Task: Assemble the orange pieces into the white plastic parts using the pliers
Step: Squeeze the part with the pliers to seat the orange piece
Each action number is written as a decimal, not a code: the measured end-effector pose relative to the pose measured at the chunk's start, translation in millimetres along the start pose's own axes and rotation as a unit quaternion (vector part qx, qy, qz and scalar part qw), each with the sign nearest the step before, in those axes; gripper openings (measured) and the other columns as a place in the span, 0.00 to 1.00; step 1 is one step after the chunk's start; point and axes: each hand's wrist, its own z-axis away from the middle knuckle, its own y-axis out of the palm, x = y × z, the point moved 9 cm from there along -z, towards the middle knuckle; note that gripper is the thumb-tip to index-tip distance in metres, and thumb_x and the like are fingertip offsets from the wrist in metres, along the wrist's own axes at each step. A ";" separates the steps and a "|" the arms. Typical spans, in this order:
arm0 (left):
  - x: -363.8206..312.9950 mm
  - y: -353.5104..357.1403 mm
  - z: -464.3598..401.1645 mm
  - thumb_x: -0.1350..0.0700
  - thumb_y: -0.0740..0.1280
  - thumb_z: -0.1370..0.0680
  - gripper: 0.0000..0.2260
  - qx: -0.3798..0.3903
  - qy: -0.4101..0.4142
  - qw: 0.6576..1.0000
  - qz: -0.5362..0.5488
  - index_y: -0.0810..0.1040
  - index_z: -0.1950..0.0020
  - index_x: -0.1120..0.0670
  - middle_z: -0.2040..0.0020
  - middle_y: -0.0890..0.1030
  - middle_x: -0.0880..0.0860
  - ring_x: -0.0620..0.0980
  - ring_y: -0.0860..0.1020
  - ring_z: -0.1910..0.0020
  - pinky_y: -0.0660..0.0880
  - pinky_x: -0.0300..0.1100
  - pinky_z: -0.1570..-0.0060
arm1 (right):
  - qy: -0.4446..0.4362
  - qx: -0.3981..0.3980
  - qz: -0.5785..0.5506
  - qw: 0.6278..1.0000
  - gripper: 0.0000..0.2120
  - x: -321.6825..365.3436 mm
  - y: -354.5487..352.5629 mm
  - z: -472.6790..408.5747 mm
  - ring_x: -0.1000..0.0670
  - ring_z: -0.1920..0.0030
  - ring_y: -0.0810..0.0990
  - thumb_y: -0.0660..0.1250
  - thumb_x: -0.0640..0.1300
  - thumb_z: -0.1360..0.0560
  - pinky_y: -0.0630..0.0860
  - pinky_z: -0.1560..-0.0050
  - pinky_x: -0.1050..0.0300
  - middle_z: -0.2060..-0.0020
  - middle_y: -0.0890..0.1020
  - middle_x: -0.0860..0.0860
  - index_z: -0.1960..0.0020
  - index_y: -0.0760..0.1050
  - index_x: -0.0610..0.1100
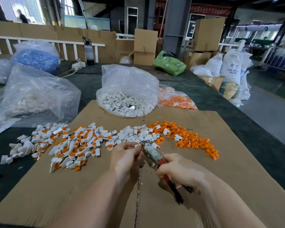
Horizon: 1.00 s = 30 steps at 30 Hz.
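The right hand grips the pliers while the left hand pinches a white plastic part at their tip.

Far beyond the right hand, up and to its right, a white sack carries the print "ABS RESIN", with "ABS" repeated near its top. On the cardboard sheet, just above that hand, a faint upside-down print cannot be read. The red banner overhead bears blurred, unreadable characters.
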 end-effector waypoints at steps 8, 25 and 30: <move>-0.7 -2.2 -4.0 0.69 0.64 0.24 0.02 -0.007 -0.006 1.000 -0.020 0.76 0.53 0.64 0.71 0.76 0.56 0.45 0.72 0.79 0.74 0.35 0.75 | 0.014 0.034 -0.059 0.998 0.10 -3.5 5.9 -4.9 0.45 0.65 0.77 0.62 0.37 0.28 0.76 0.60 0.48 0.63 0.76 0.43 0.47 0.69 0.38; 9.3 -9.1 -10.1 0.70 0.64 0.24 0.04 -0.059 -0.012 0.997 0.049 0.75 0.54 0.62 0.67 0.76 0.57 0.48 0.74 0.73 0.75 0.39 0.71 | -0.037 -0.082 -0.059 0.994 0.06 0.1 -3.1 -5.8 0.53 0.71 0.73 0.71 0.43 0.32 0.68 0.69 0.61 0.69 0.76 0.50 0.57 0.75 0.45; 18.3 -8.5 -10.7 0.70 0.60 0.22 0.05 -0.049 0.004 0.999 0.014 0.75 0.50 0.66 0.65 0.74 0.59 0.49 0.71 0.71 0.71 0.43 0.67 | -0.052 -0.156 0.008 0.986 0.15 -1.8 -14.0 -8.3 0.53 0.63 0.76 0.75 0.46 0.36 0.69 0.65 0.62 0.60 0.79 0.50 0.51 0.77 0.48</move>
